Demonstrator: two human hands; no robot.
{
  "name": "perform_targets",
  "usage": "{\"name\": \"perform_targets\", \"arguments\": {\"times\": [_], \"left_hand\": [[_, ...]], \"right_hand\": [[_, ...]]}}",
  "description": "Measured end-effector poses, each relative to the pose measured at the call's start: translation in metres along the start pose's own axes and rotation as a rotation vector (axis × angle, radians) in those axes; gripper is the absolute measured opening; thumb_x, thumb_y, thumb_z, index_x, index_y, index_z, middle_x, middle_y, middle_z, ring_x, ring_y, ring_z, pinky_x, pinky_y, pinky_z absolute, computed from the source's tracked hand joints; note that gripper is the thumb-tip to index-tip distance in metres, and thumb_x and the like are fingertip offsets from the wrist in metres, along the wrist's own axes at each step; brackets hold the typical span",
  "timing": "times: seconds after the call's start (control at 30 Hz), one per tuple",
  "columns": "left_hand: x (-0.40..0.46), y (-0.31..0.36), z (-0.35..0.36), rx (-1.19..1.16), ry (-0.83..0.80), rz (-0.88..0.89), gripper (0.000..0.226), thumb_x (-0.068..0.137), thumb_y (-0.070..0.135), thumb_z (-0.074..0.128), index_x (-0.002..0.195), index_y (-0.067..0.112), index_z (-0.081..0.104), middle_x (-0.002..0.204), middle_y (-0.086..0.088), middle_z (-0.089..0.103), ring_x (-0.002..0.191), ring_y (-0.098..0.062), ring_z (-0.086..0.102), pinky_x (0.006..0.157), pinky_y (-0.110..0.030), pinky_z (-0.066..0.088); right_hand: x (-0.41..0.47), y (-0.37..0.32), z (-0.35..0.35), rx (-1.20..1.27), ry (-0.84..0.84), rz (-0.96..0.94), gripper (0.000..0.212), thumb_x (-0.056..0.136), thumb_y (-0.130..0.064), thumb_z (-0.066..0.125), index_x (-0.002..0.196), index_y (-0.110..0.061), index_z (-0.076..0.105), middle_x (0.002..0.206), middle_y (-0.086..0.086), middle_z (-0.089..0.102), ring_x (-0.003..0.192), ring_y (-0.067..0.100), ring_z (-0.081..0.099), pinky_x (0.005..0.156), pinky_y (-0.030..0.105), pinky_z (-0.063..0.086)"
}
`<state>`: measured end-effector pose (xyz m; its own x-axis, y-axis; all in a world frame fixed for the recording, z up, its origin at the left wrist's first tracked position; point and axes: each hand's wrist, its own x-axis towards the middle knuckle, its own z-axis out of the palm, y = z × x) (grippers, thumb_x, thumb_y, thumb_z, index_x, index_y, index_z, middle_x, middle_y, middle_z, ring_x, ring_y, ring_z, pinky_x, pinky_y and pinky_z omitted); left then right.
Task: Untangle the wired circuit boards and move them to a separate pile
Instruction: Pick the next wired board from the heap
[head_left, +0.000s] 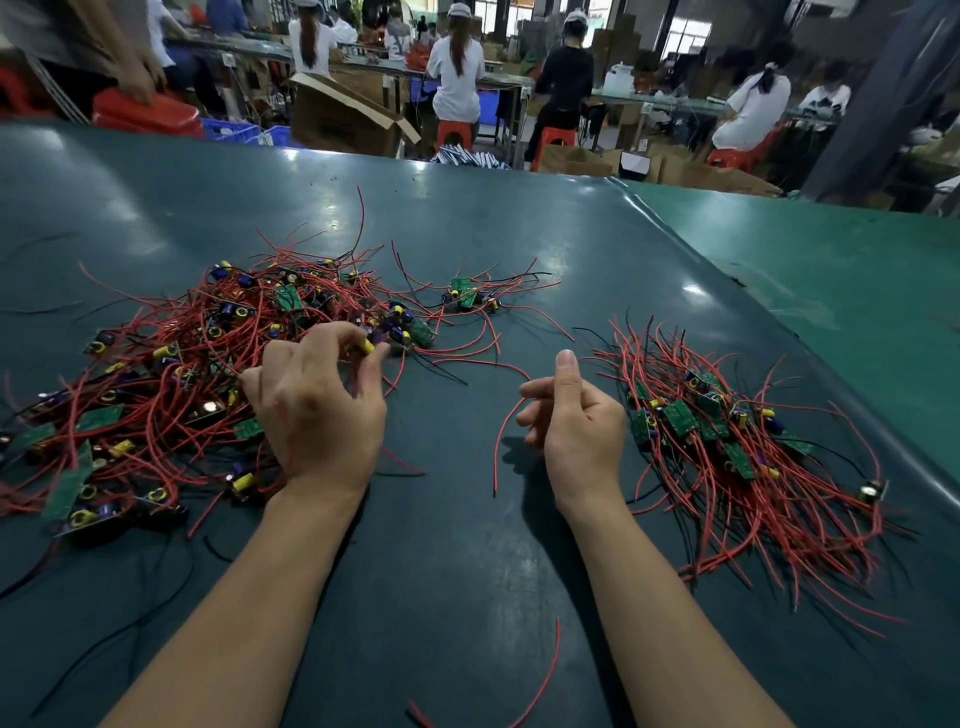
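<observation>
Left hand pinches a board in the tangled pile; right hand grips one red wire, beside two smaller piles.

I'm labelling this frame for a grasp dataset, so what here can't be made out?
- Head view: what the left hand grips; its own fingers hide the contact in the tangled pile.
- Right hand: curled fingers hide how it holds the red wire.
- Tangled pile: cut off by the left edge.
- Sorted pile: board count hidden under overlapping wires.

Tangled pile left on table; sorted pile right; small cluster behind, between.
</observation>
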<state>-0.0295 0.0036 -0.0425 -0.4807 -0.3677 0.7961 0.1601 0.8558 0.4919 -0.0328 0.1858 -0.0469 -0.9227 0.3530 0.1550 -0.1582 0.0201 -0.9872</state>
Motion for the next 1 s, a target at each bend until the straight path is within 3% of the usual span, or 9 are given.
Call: {"name": "perform_targets", "arguments": {"times": [0.2, 0.3, 0.4, 0.53, 0.63, 0.77, 0.83, 0.93, 1.0], "left_hand": [[0.003, 0.002, -0.004, -0.005, 0.111, 0.095, 0.015, 0.080, 0.009, 0.066, 0.093, 0.015, 0.069, 0.092, 0.002, 0.071, 0.087, -0.027, 0.051, 0.078, -0.041, 0.036], [0.002, 0.009, -0.007, -0.163, 0.138, 0.323, 0.009, 0.090, 0.006, 0.066, 0.091, 0.015, 0.069, 0.107, 0.010, 0.071, 0.085, -0.023, 0.055, 0.080, -0.038, 0.035], [-0.003, 0.021, -0.005, -0.300, 0.051, 0.521, 0.011, 0.093, 0.007, 0.064, 0.091, 0.018, 0.064, 0.113, 0.011, 0.069, 0.088, -0.023, 0.057, 0.084, -0.038, 0.038], [-0.010, 0.029, 0.008, -0.406, -0.122, 0.638, 0.010, 0.089, 0.000, 0.068, 0.080, 0.004, 0.070, 0.108, -0.004, 0.071, 0.088, -0.028, 0.066, 0.081, -0.041, 0.048], [-0.014, 0.033, 0.013, -0.462, -0.213, 0.690, 0.008, 0.089, 0.001, 0.066, 0.084, 0.006, 0.069, 0.101, -0.005, 0.072, 0.086, -0.028, 0.067, 0.077, -0.042, 0.051], [-0.013, 0.030, 0.012, -0.448, -0.290, 0.587, 0.024, 0.083, 0.005, 0.070, 0.102, 0.014, 0.059, 0.100, -0.004, 0.071, 0.088, -0.028, 0.065, 0.078, -0.044, 0.049], [-0.012, 0.024, 0.011, -0.341, -0.349, 0.458, 0.026, 0.081, 0.020, 0.071, 0.105, 0.013, 0.064, 0.100, -0.002, 0.069, 0.090, -0.027, 0.063, 0.081, -0.042, 0.046], [-0.007, 0.016, 0.011, -0.238, -0.636, 0.262, 0.047, 0.081, 0.047, 0.063, 0.115, 0.016, 0.068, 0.112, 0.000, 0.068, 0.109, -0.024, 0.060, 0.095, -0.042, 0.044], [-0.008, 0.014, 0.012, -0.210, -0.779, 0.259, 0.049, 0.082, 0.052, 0.064, 0.121, 0.023, 0.067, 0.117, 0.002, 0.068, 0.117, -0.022, 0.057, 0.099, -0.045, 0.043]], "right_hand": [[0.000, 0.000, -0.003, -0.049, -0.015, 0.005, 0.042, 0.100, -0.032, 0.053, 0.068, -0.011, 0.068, 0.049, -0.001, 0.061, 0.042, 0.009, 0.052, 0.045, 0.020, 0.042], [-0.001, -0.004, -0.003, -0.025, -0.092, 0.014, 0.038, 0.100, -0.027, 0.055, 0.071, -0.006, 0.068, 0.051, 0.001, 0.061, 0.042, 0.009, 0.051, 0.043, 0.019, 0.040], [-0.003, -0.010, -0.003, 0.049, -0.251, 0.058, 0.034, 0.098, -0.027, 0.057, 0.076, -0.003, 0.069, 0.057, 0.007, 0.062, 0.041, 0.009, 0.050, 0.039, 0.015, 0.035], [-0.006, -0.017, -0.005, 0.206, -0.447, 0.222, 0.045, 0.085, -0.052, 0.057, 0.084, -0.010, 0.071, 0.067, 0.005, 0.067, 0.046, 0.012, 0.054, 0.038, 0.016, 0.033], [-0.007, -0.017, -0.004, 0.262, -0.453, 0.211, 0.031, 0.079, -0.046, 0.064, 0.079, -0.016, 0.072, 0.069, 0.001, 0.066, 0.049, 0.011, 0.056, 0.039, 0.017, 0.034], [-0.003, -0.018, -0.008, 0.369, -0.391, 0.237, 0.013, 0.083, -0.024, 0.068, 0.074, -0.015, 0.072, 0.071, 0.001, 0.065, 0.056, 0.013, 0.054, 0.041, 0.018, 0.034], [-0.001, -0.020, -0.012, 0.446, -0.412, 0.285, 0.013, 0.084, -0.021, 0.065, 0.073, -0.016, 0.069, 0.068, -0.001, 0.064, 0.056, 0.012, 0.054, 0.039, 0.018, 0.034], [0.001, -0.023, -0.018, 0.522, -0.489, 0.366, 0.021, 0.082, -0.031, 0.060, 0.065, -0.019, 0.062, 0.062, -0.003, 0.058, 0.047, 0.009, 0.048, 0.037, 0.018, 0.032], [0.002, -0.025, -0.022, 0.548, -0.542, 0.402, 0.023, 0.082, -0.030, 0.057, 0.063, -0.018, 0.058, 0.060, -0.003, 0.052, 0.046, 0.008, 0.043, 0.038, 0.017, 0.032]]}}
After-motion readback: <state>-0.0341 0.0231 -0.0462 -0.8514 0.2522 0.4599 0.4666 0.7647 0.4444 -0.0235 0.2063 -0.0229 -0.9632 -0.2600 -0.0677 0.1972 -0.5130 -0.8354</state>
